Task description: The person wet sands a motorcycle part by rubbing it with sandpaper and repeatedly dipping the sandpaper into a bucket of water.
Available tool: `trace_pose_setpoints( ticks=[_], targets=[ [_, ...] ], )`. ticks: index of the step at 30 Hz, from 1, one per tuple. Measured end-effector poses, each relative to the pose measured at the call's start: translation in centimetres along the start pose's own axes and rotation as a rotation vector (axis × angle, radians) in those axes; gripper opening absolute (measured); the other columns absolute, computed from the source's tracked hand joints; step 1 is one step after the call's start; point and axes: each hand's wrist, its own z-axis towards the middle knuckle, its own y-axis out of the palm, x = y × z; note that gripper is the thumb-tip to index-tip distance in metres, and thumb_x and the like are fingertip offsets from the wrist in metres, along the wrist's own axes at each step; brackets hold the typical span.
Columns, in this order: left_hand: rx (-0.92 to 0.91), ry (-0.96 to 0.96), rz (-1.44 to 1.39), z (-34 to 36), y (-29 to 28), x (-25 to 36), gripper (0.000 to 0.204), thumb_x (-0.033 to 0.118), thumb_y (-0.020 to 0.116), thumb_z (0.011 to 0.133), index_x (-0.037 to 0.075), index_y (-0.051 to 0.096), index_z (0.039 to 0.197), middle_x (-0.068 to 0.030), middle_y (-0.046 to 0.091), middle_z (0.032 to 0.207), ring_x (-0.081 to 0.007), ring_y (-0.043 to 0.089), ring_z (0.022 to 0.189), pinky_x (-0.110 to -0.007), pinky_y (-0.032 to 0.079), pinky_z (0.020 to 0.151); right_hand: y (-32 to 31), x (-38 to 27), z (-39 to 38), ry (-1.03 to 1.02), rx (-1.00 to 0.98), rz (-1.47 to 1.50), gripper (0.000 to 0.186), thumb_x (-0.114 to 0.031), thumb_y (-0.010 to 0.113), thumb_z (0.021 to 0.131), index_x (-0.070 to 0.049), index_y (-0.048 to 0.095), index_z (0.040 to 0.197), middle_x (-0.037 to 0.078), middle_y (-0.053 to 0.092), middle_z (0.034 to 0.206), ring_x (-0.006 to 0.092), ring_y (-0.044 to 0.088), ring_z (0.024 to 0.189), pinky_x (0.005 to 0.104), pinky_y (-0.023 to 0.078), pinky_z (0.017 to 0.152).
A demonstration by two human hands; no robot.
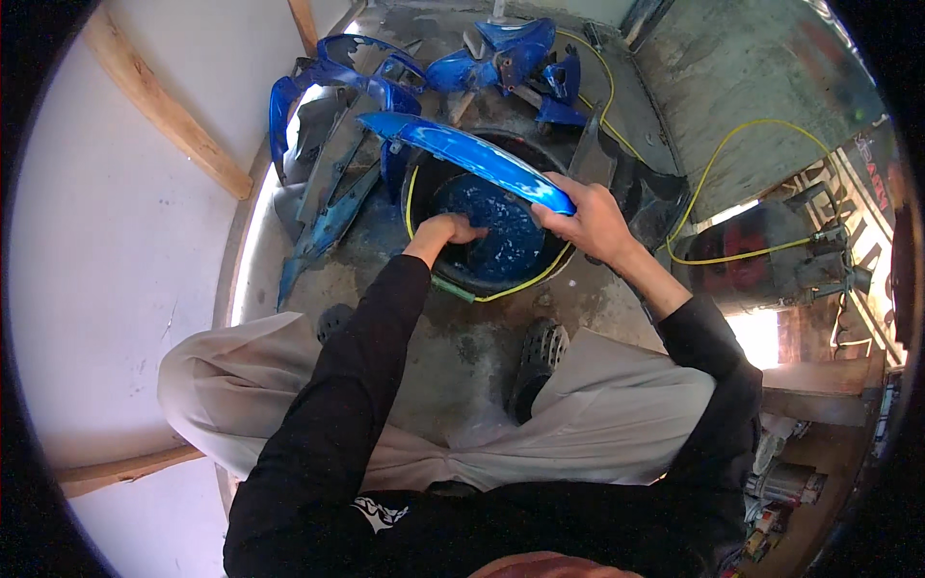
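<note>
A long, curved, glossy blue plastic fairing panel (469, 159) slants over a black bucket (554, 258) on the floor. My right hand (590, 220) grips its near right end, thumb on one side and fingers on the other. The panel's far tip reaches up and left beyond the bucket's rim. My left hand (453, 229) reaches down inside the bucket, at the bluish water (511, 246) with pale flecks of foam. Its fingertips are hidden there, so I cannot see whether it holds anything. A yellow hose-like band with a green piece (453, 288) runs along the bucket's near rim.
More blue fairing pieces (515, 60) lie beyond the bucket, with dark panels (337, 207) to its left. A black fairing piece (650, 197) rests at right. A yellow hose (718, 260) leads to a dark tank (752, 255). A white wall (116, 260) borders the left.
</note>
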Motion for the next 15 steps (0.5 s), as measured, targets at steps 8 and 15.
trace_pose_setpoints(
  ticks=[8,15],
  targets=[
    [-0.067,-0.058,0.189,0.5,1.9,-10.2,0.058,0.023,0.08,0.091,-0.001,0.066,0.142,-0.0231,0.066,0.145,-0.0394,0.064,0.134,-0.05,0.055,0.108,1.4,-4.4,3.4,-0.096,-0.013,0.099,0.059,-0.048,0.076,0.092,-0.001,0.072,0.128,0.027,0.072,0.083,0.0448,0.073,0.077,0.0511,0.058,0.073],
    [0.181,-0.04,-0.101,-2.3,-1.2,1.4,0.04,0.012,0.069,0.095,0.0,0.072,0.132,-0.0226,0.067,0.143,-0.0391,0.065,0.133,-0.05,0.056,0.107,-0.7,0.4,-0.1,0.046,-0.032,-0.014,0.06,-0.047,0.077,0.091,0.0,0.072,0.128,0.027,0.072,0.082,0.0414,0.075,0.076,0.0489,0.059,0.073]
  ],
)
